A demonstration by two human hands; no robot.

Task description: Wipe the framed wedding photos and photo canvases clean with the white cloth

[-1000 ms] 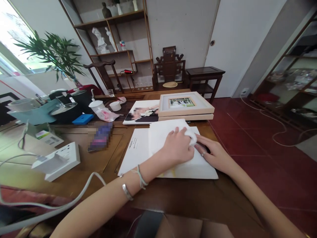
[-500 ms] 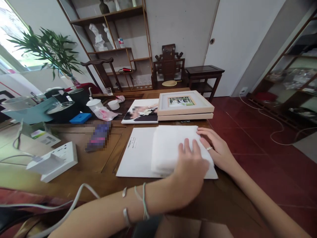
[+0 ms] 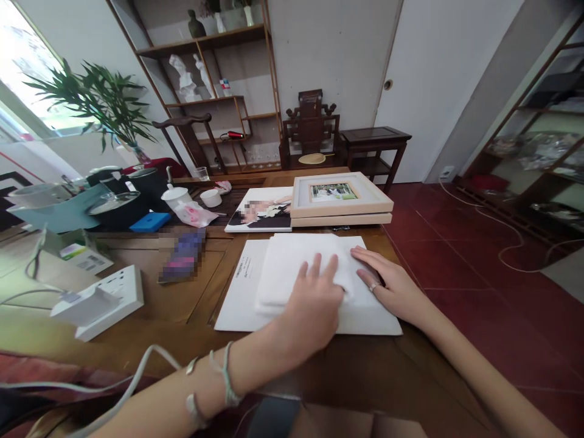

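A white panel with small print near its left edge lies flat on the wooden table. On top of it rests a thick, folded white cloth, soft-looking and roughly rectangular. My left hand presses on the cloth's right part, fingers spread over it and thumb at its right edge; the hand is slightly blurred. Bracelets circle that wrist. My right hand, a ring on one finger, lies with fingers stretched on the panel's right edge, apart from the cloth.
Behind the panel are two stacked picture frames and a photo print. To the left are a pixelated dark item, a white power strip with cables, a blue box and a white teapot. Red tiled floor lies right.
My left hand and the white cloth have slid left across the panel. My right hand, which was at the cloth's corner, now rests on the panel beside it. The view tilted up slightly.
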